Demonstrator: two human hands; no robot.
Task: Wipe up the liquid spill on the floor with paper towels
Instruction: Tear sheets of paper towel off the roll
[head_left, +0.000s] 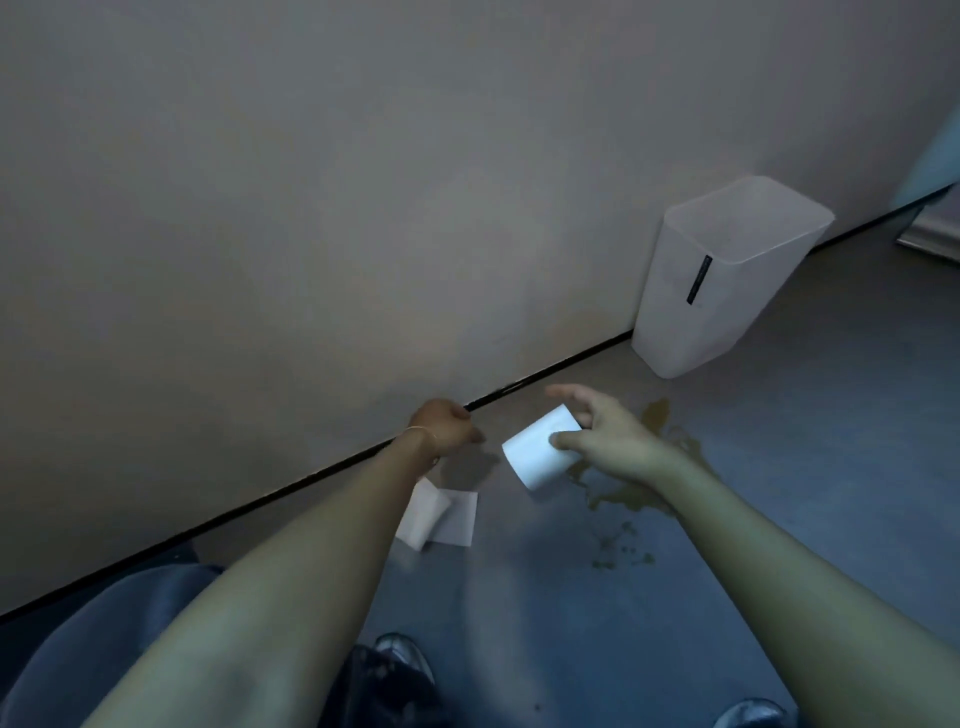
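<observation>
A yellowish-brown liquid spill (621, 496) spreads over the grey-blue floor beneath my right wrist, with small drops trailing towards me. My right hand (608, 436) grips a white paper towel roll (537, 452) between thumb and fingers and holds it just above the floor, left of the spill. My left hand (444, 427) hovers near the wall's base with its fingers curled; nothing shows in them. Torn white paper towel sheets (449, 519) lie folded on the floor under my left forearm, partly hidden by it.
A translucent white waste bin (727, 291) stands against the wall beyond the spill. A black skirting line (311, 475) marks the wall's foot. My shoes (405, 657) and a knee in blue trousers (119, 634) are at the bottom.
</observation>
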